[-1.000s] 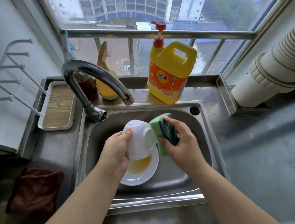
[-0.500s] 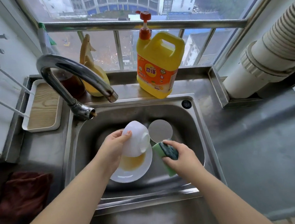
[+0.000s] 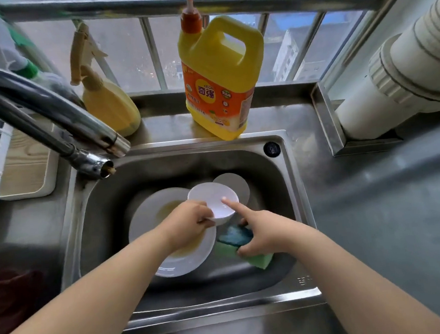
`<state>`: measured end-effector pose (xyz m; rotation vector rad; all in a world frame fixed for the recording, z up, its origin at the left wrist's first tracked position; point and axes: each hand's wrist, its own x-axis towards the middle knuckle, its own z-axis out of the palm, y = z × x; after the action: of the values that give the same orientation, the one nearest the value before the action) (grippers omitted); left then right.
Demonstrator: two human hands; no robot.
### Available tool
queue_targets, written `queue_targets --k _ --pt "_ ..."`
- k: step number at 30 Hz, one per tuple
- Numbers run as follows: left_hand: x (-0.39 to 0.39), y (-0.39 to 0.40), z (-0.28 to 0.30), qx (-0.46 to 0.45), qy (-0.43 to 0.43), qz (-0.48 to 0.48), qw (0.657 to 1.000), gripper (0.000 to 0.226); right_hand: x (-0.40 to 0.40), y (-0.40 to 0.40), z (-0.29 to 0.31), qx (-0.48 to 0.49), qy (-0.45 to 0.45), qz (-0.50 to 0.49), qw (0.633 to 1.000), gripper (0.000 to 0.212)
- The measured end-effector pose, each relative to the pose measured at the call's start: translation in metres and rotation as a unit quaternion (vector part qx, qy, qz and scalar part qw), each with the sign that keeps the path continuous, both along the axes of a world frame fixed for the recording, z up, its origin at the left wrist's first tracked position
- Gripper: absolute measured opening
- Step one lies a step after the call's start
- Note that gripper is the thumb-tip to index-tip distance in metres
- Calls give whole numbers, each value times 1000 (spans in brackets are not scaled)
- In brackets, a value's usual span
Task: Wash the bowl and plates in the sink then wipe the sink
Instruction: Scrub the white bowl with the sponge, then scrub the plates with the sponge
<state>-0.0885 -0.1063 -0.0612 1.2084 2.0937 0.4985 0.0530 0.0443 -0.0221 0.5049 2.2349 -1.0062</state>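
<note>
Left hand (image 3: 189, 223) grips the bowl (image 3: 213, 203) by its rim – wet, it could slip onto the plate (image 3: 166, 266); right hand (image 3: 261, 232) holds the sponge (image 3: 235, 240), forefinger out.

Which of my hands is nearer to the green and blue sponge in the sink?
Right. The right hand rests on the green and blue sponge; the left hand grips the white bowl beside it.

A: Where did the items in the sink (image 3: 289, 187) sit?

B: The plate (image 3: 149, 219) lay in the basin, left of centre. The left hand (image 3: 189, 226) held the bowl (image 3: 213, 201) above the plate's right edge. The sponge (image 3: 235, 240) lay right of the plate, under the right hand (image 3: 266, 235).

A: And behind the sink?

B: The detergent jug (image 3: 220, 87) stood on the surface (image 3: 374, 207), the spray bottle (image 3: 105, 96) to its left, the faucet (image 3: 51, 116) further left.
</note>
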Motion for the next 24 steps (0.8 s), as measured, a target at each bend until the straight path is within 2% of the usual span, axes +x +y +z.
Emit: queue_targets --k 4,6,8,11,15,19,24 --pt "-1 2 -2 35 24 -35 998 13 -14 -1 -5 12 -8 39 999 64" --pt "-1 3 -5 54 39 -34 997 13 -17 0 -8 18 -13 37 999 58" --pt "1 3 -6 74 47 6 996 23 -19 3 -12 28 -25 31 999 64" --pt "-1 -5 -4 68 32 116 990 43 -24 12 -23 59 -52 34 996 74" --pt "-9 -41 -12 -9 -5 227 974 37 -34 17 -43 91 -96 38 991 88" --pt "-12 -81 -23 -79 -47 311 946 37 -41 15 -58 101 -119 20 988 85" --pt "-14 -104 -35 -101 -72 372 920 33 -41 17 -71 107 -124 0 987 89"
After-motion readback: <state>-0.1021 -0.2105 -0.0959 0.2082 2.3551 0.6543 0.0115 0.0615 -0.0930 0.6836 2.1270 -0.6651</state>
